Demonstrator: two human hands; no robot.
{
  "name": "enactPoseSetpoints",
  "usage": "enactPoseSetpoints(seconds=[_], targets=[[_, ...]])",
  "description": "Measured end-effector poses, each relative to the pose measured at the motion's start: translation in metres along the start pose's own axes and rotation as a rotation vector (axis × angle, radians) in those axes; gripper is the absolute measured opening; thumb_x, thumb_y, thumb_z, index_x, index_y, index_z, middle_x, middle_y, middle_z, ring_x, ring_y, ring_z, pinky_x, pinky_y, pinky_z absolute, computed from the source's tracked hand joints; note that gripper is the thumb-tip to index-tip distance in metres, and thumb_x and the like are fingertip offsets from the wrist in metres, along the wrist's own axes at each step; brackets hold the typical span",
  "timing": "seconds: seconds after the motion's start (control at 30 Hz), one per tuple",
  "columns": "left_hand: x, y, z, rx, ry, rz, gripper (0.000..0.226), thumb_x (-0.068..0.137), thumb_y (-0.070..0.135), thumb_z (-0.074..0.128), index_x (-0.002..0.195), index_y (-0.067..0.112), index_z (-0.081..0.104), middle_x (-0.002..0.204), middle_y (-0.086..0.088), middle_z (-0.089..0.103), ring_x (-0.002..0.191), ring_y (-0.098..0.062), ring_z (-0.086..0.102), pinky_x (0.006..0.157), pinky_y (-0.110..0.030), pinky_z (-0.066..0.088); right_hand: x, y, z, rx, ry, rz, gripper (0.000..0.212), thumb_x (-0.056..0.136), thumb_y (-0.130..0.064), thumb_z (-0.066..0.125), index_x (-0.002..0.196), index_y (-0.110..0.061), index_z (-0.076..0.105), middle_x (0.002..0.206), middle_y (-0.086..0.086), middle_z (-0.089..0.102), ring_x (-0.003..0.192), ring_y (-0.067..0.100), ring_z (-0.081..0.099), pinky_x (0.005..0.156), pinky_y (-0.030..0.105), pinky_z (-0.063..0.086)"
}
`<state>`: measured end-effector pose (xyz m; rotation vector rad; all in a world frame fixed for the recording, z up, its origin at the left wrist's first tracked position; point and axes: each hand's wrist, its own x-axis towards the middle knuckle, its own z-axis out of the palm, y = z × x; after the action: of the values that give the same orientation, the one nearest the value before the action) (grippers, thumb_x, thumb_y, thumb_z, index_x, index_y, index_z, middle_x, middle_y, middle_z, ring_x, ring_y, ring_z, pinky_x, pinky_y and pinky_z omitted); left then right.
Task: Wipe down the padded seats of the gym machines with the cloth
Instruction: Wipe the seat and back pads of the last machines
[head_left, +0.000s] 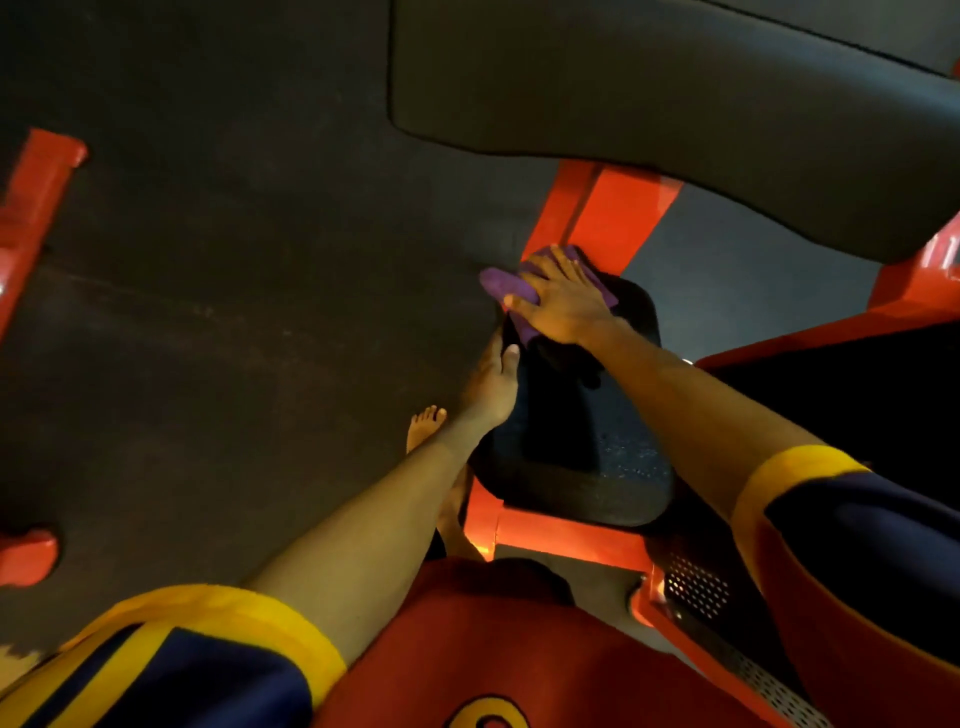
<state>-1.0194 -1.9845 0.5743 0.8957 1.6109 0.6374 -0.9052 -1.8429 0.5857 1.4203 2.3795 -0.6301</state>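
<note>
A black padded seat (576, 441) sits on a red machine frame (592, 213) in the middle of the view. My right hand (561, 299) lies flat on a purple cloth (501, 286), pressing it onto the far end of the seat. The cloth hangs a little over the seat's left edge. My left hand (493, 382) grips the left side of the seat, thumb on top and fingers hidden under the edge.
A large black back pad (675, 88) hangs above and behind the seat. Red frame parts stand at the left (36, 192) and right (914, 280). A perforated metal plate (696, 584) lies low at right. My bare foot (423, 426) rests on the dark floor.
</note>
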Motion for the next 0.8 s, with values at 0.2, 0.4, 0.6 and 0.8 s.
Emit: enactPoseSetpoints(seconds=[0.2, 0.4, 0.6, 0.8], targets=[[-0.021, -0.002, -0.002, -0.032, 0.025, -0.037, 0.047, 0.111, 0.026, 0.032, 0.156, 0.013, 0.031, 0.158, -0.008, 0.037, 0.148, -0.022, 0.031, 0.114, -0.02, 0.019, 0.009, -0.04, -0.005, -0.355, -0.121, -0.284, 0.07, 0.096, -0.069, 0.044, 0.136, -0.015, 0.063, 0.147, 0.004, 0.056, 0.149, 0.026, 0.032, 0.124, 0.045, 0.017], [-0.03, -0.003, -0.004, 0.028, 0.026, 0.026, 0.053, 0.111, 0.03, 0.032, 0.16, 0.011, 0.022, 0.167, -0.007, 0.019, 0.155, -0.017, 0.015, 0.125, -0.028, 0.007, 0.031, -0.024, -0.026, -0.322, -0.055, -0.149, 0.072, 0.094, -0.073, 0.041, 0.122, -0.013, 0.07, 0.131, 0.013, 0.063, 0.129, 0.035, 0.053, 0.111, 0.04, 0.037], [-0.029, -0.005, -0.005, -0.029, 0.002, 0.003, 0.053, 0.11, 0.032, 0.034, 0.159, 0.014, 0.026, 0.166, -0.008, 0.024, 0.154, -0.02, 0.02, 0.127, -0.039, 0.014, -0.011, -0.029, 0.009, -0.014, -0.007, -0.143, 0.066, 0.094, -0.063, 0.052, 0.136, -0.013, 0.063, 0.146, 0.005, 0.057, 0.151, 0.027, 0.03, 0.126, 0.044, 0.014], [-0.032, -0.003, -0.004, 0.022, 0.005, -0.02, 0.055, 0.111, 0.033, 0.031, 0.161, 0.013, 0.02, 0.168, -0.006, 0.017, 0.155, -0.019, 0.015, 0.127, -0.037, 0.009, -0.047, 0.016, 0.019, 0.062, 0.049, 0.015, 0.069, 0.102, -0.064, 0.037, 0.162, -0.03, 0.025, 0.17, -0.002, 0.018, 0.158, 0.026, 0.007, 0.128, 0.043, 0.006]])
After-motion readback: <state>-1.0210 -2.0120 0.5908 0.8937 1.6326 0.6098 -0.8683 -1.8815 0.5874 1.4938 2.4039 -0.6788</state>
